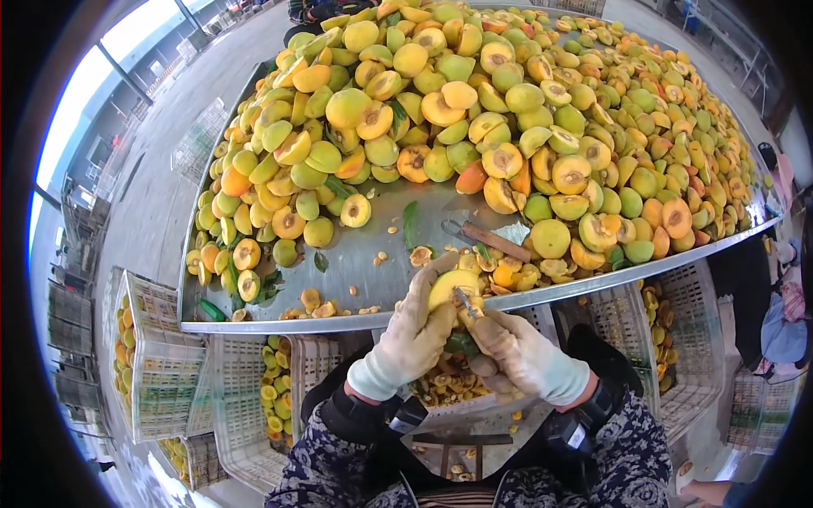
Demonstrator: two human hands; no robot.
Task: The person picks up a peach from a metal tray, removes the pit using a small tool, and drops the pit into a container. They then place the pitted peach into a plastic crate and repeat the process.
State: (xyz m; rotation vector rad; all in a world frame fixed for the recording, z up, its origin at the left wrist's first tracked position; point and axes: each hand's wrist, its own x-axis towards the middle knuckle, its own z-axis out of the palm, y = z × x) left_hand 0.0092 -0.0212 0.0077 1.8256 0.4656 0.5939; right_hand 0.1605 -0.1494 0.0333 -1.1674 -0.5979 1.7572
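Observation:
Both hands are gloved and meet just over the front edge of a metal table. My left hand is closed around a yellow peach half, cut side partly turned toward my right hand. My right hand grips a small metal pitting tool; its tip is against the peach flesh. Its handle is hidden in my fingers. On the table behind my hands lies another tool with a wooden handle and a wire loop. Peach pits and scraps lie nearby.
A big heap of halved peaches covers most of the table. Plastic crates with peach halves stand left, below the table, and another crate stands right. Peach scraps fill a container beneath my hands. Other people's clothing shows at right.

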